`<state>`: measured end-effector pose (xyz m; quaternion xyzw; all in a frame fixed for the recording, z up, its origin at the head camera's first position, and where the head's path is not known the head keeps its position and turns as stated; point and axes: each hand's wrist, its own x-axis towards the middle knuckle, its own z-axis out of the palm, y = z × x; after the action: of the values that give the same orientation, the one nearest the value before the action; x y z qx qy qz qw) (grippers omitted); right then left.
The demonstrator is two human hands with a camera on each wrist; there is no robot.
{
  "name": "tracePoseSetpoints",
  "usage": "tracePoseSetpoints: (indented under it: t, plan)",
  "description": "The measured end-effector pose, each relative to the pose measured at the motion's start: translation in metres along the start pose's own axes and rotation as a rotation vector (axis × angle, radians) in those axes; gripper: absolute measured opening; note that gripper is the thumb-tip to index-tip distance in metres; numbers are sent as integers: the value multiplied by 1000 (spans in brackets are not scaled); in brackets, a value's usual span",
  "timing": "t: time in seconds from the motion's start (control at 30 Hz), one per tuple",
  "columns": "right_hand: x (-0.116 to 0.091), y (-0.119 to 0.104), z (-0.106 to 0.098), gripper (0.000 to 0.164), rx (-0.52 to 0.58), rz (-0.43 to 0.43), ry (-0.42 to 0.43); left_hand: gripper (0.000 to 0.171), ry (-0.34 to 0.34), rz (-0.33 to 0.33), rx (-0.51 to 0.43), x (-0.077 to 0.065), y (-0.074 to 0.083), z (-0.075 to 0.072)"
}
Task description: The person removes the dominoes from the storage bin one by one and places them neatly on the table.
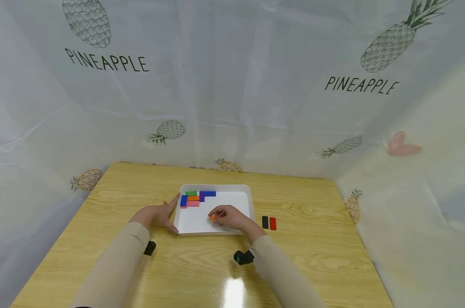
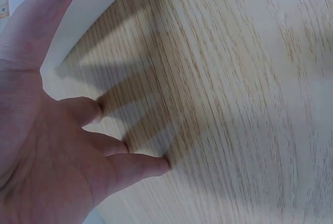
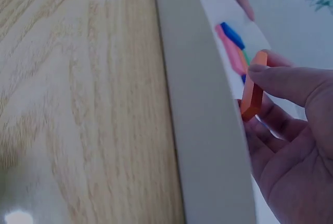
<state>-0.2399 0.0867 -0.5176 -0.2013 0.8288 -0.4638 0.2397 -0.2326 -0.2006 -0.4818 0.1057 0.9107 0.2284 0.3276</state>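
A white tray (image 1: 226, 229) lies on the wooden table. Between thumb and fingers, my right hand (image 1: 232, 217) pinches an orange block (image 3: 254, 91) over the tray's front part. Spread along the tray's left side is my left hand (image 1: 164, 214), holding nothing. In the left wrist view its fingertips (image 2: 161, 165) are near or on the table, and its thumb is beside the tray wall. Small blocks cluster in the tray's back left corner: a green block (image 1: 191, 193), another orange one, a pink block (image 1: 192, 203), a purple block (image 1: 201, 196) and two blue ones.
Right of the tray, a black block (image 1: 265, 222) and a red block (image 1: 272, 223) lie side by side on the table (image 1: 305, 248). A pale curtain (image 1: 232, 94) with pineapple prints hangs behind the table and along its sides. Black wrist devices (image 1: 243, 257) sit at both sleeves.
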Motion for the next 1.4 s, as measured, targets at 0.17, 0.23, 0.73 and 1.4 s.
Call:
tracePoseSetpoints:
  t: [0.17,0.23,0.73,1.4]
  plan:
    - [-11,-5,-13,22,119,9,16,131,-3,-6,-1,0,-4,1]
    - [-16,-6,-19,23,157,6,21,131,-5,-7,-4,-2,-5,1]
    - [-39,4,-51,26,287,38,149,129,-13,-5,1,-5,-5,-3]
    - [-87,35,-96,41,257,54,323,133,-13,25,-11,6,-7,-1]
